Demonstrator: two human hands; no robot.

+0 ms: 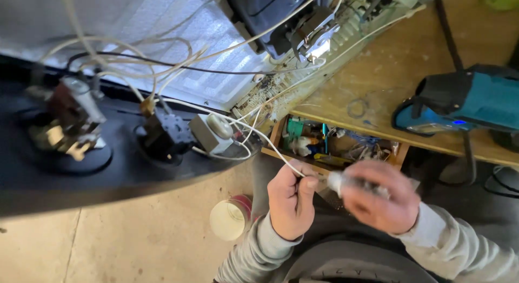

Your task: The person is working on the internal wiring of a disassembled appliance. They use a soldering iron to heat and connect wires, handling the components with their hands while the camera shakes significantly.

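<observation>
Head view: right hand (pixel 381 199) blurred, tool (pixel 354 183) indistinct.

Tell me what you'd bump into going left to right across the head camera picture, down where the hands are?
White cup on the floor → left hand pinching a white wire → right hand, blurred, holding something pale.

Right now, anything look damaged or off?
Yes. The white panel's lower edge looks scorched or grimy, and loose wires sprawl tangled over it. The left hand pinches a white wire; the right hand is blurred.
</observation>
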